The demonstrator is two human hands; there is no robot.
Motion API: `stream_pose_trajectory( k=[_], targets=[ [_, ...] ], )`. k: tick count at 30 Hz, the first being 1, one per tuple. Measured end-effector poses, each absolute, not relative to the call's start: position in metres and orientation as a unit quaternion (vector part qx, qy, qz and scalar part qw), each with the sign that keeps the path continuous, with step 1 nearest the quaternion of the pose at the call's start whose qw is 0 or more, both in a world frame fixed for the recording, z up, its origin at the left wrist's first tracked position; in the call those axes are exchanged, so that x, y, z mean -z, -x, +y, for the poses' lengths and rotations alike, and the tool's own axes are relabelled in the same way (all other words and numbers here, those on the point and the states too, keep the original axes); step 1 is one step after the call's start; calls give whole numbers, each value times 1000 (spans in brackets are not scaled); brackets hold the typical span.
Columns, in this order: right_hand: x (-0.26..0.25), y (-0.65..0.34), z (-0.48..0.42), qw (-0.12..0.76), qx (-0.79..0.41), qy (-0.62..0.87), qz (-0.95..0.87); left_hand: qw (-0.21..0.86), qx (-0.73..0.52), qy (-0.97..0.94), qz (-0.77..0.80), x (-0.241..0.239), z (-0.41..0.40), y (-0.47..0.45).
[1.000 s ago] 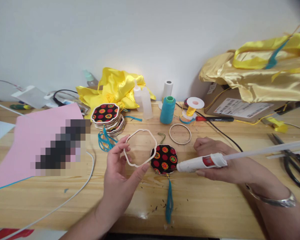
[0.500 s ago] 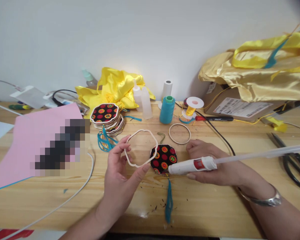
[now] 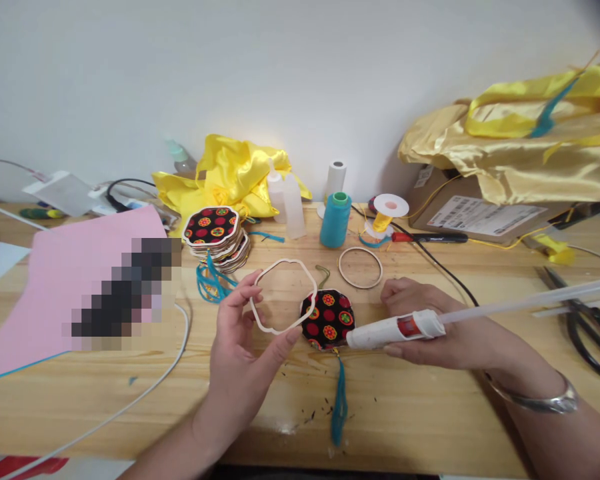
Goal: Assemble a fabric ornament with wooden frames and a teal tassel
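Between the thumb and fingers of my left hand [image 3: 247, 353] is a thin, scalloped wooden frame [image 3: 260, 320], held above the table. My right hand [image 3: 430, 333] grips a white hot glue gun [image 3: 380, 331] with a long clear glue stick [image 3: 520, 300] out of its back. The gun's nozzle is at the right edge of a black patterned fabric ornament [image 3: 327, 320], which lies flat with a green cord loop [image 3: 323, 273] above and a blue tassel [image 3: 339, 407] below. The frame's right side overlaps the ornament in view. A wooden ring [image 3: 360, 268] lies behind it.
A stack of similar ornaments [image 3: 213, 230] stands at left behind my hand, near yellow satin cloth [image 3: 230, 177]. Blue thread [image 3: 335, 223], a yellow spool [image 3: 385, 217] and plastic bottles [image 3: 294, 207] stand behind. Scissors [image 3: 580, 320] lie right; a cardboard box [image 3: 440, 193] is at the back.
My right hand and the glue gun have moved slightly right, so the nozzle has drawn from the ornament's lower part to its right edge. My left hand still holds the frame.
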State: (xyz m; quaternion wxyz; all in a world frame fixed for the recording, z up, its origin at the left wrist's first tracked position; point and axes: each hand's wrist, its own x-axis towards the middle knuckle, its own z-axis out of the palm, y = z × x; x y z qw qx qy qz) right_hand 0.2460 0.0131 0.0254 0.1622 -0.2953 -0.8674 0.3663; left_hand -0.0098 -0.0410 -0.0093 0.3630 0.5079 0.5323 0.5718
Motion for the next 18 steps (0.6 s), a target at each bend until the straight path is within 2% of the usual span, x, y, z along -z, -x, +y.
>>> stream_pose_trajectory(
  k=[7,13,18],
  targets=[
    [-32,-258,14,196,-404,307,-839,308,-513,-577,556,17,-45,8],
    [-30,-285,8,393,-479,399,-676,201,-378,-688,586,19,-48,0],
    [-24,-307,6,439,-515,480,-559,170,-302,-719,602,15,-43,-6]
  ],
)
